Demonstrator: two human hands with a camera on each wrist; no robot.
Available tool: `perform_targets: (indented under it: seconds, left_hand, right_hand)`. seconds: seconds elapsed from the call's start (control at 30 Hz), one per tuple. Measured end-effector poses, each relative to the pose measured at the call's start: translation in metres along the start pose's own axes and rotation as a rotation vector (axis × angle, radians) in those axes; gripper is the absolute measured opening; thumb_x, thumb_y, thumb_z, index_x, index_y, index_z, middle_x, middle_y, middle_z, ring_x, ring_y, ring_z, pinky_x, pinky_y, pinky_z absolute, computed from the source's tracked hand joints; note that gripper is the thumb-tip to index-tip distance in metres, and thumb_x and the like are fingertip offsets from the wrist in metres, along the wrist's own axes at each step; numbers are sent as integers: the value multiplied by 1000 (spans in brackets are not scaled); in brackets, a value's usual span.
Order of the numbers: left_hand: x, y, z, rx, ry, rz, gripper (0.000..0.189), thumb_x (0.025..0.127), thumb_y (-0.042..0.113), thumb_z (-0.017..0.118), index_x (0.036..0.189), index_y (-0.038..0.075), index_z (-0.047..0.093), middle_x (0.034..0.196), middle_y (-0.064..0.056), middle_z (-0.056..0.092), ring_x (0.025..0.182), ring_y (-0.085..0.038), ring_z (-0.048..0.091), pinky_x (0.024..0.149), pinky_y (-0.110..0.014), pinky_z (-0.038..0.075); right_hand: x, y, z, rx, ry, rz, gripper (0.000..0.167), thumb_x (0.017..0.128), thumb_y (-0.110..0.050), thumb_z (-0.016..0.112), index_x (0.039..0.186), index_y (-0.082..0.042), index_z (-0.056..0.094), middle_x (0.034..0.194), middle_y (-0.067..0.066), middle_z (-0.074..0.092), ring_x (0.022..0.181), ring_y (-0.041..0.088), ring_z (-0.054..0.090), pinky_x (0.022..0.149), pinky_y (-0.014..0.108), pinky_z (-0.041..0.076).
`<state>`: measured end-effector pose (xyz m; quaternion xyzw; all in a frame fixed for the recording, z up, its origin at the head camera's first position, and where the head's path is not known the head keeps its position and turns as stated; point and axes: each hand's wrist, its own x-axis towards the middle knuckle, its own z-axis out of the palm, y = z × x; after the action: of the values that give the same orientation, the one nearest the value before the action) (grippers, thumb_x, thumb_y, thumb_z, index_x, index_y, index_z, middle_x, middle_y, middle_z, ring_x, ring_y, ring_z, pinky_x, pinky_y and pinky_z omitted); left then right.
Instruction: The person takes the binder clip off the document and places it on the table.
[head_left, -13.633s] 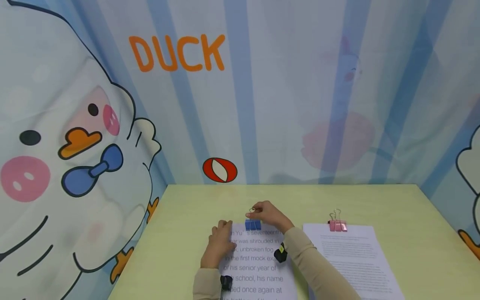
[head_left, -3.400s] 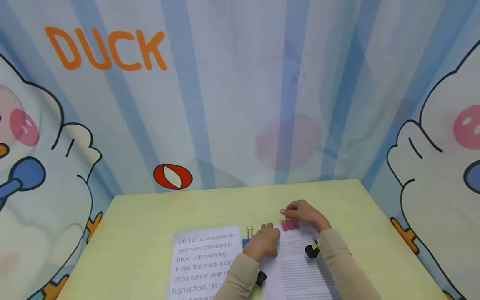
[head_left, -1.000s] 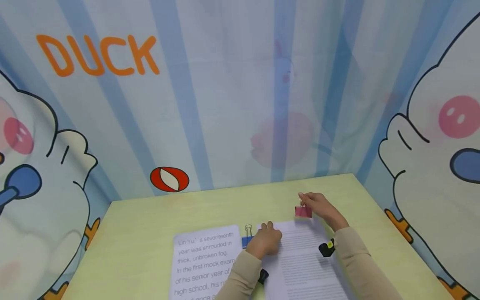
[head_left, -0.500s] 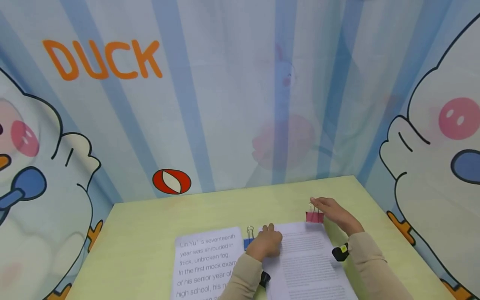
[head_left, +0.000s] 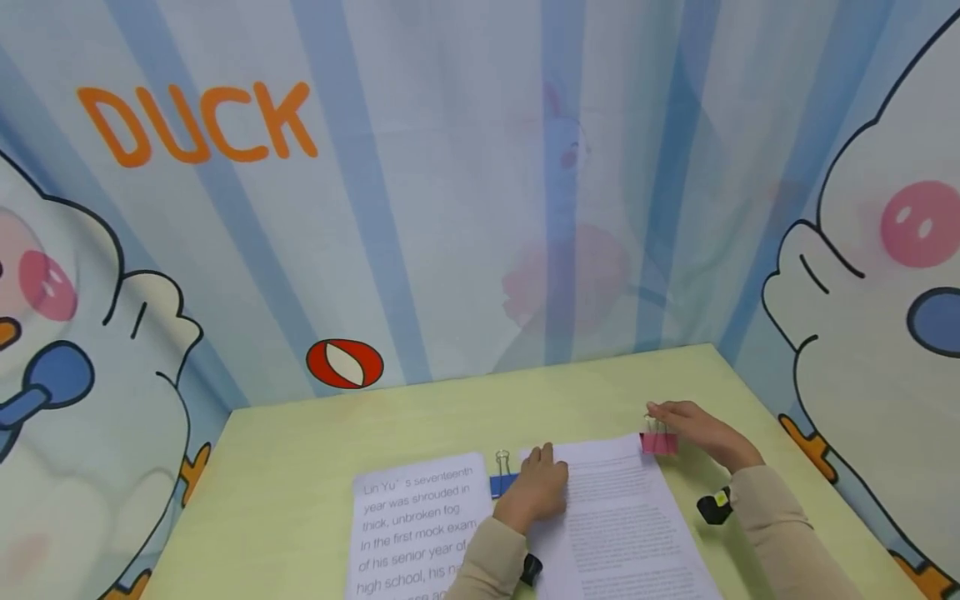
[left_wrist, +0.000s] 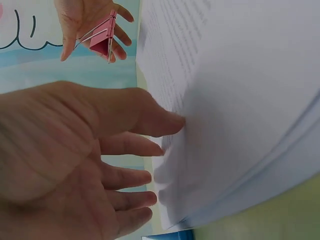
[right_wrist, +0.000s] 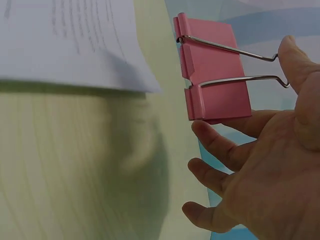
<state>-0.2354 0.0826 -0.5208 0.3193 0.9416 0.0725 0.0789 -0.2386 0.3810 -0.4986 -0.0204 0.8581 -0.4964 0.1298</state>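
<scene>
My right hand [head_left: 701, 429] pinches a pink binder clip [head_left: 659, 443] by its wire handles, thumb on one side and fingers behind. In the right wrist view the clip [right_wrist: 217, 67] is held apart from the corner of a printed paper stack [right_wrist: 75, 40], its handles [right_wrist: 240, 79] under the thumb. My left hand [head_left: 536, 487] rests on the upper left of that right-hand paper stack [head_left: 626, 525]. In the left wrist view its thumb [left_wrist: 160, 120] touches the top sheet, the other fingers fairly straight by the edge.
A second paper stack [head_left: 416, 525] with larger print lies on the left of the yellow table [head_left: 300, 467]. Between the stacks is a blue binder clip [head_left: 503, 485], partly hidden by my left hand. A cartoon curtain [head_left: 465, 208] hangs behind the table.
My right hand has taken the pink binder clip off the right stack's top edge and moved it rightward to the stack's right corner. Earlier, both hands were at the left stack; recently my left has stayed put.
</scene>
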Motion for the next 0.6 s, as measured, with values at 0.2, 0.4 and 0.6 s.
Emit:
perform_targets:
  seconds: [0.2, 0.4, 0.6]
  left_hand:
    - [-8, 0, -4, -35, 69, 94, 40, 84, 10, 73, 123, 1, 67, 143, -25, 52, 137, -36, 46, 111, -42, 37]
    - [-20, -4, -24, -240, 63, 222, 41, 96, 17, 67, 134, 2, 61, 146, -19, 52, 137, -29, 48, 110, -35, 40]
    - [-39, -8, -45, -361, 102, 272, 38, 99, 16, 65, 135, 4, 60, 140, -12, 59, 131, -22, 54, 107, -32, 41]
  right_hand:
    - [-6, 8, -8, -30, -4, 14, 71, 107, -46, 46, 146, 13, 41, 153, 36, 31, 143, 55, 22, 111, 68, 23]
    - [-10, 18, -13, -47, -33, 43, 77, 106, -49, 46, 149, 13, 34, 155, 39, 24, 143, 57, 19, 109, 70, 23]
    - [-9, 27, -15, -69, -49, 35, 74, 106, -46, 46, 150, 13, 33, 155, 39, 24, 142, 58, 19, 109, 71, 23]
